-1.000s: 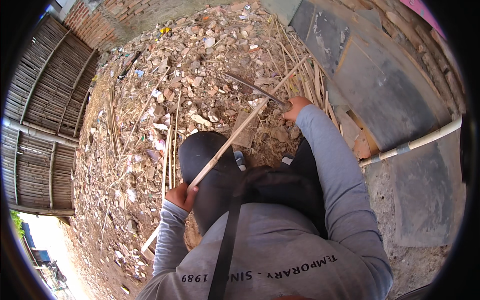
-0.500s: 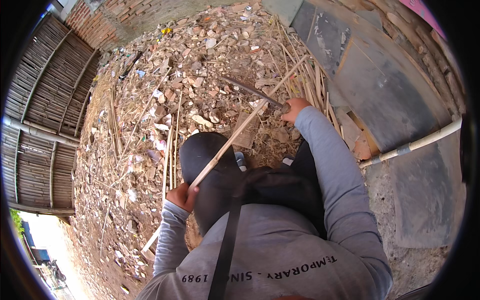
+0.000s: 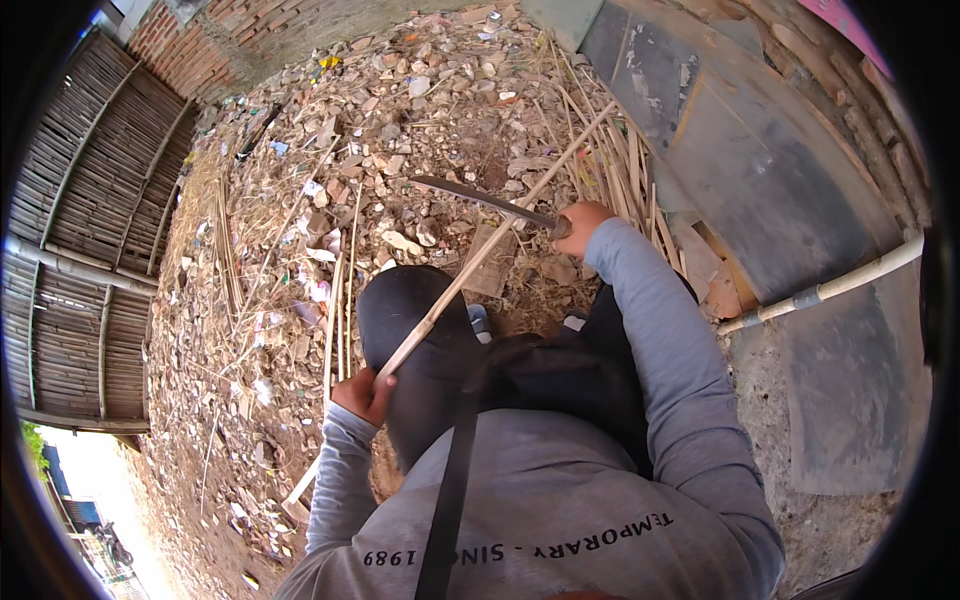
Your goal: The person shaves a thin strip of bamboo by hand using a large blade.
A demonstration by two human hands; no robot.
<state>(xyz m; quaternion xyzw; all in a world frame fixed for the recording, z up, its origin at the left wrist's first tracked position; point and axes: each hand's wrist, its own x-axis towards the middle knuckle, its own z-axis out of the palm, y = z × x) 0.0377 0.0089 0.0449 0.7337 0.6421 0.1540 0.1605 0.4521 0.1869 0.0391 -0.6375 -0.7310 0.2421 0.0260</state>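
My left hand is closed round a long pale bamboo strip, which slants from beside my left hip across my left knee to the far right. In my right hand is the handle of a machete, its dark blade pointing left. The blade crosses the strip beyond my knees; whether the two touch I cannot tell. My fingers cover most of the machete's handle.
Rubble and litter cover the ground ahead. Split bamboo strips lie at the right, others beside my left knee. Dark flat sheets lie at the right, crossed by a pole. A bamboo wall stands at the left.
The machete's blade has swung, its tip moving left and a little nearer, so it lies flatter across the strip. My right hand has shifted slightly left and nearer; my left hand stays put.
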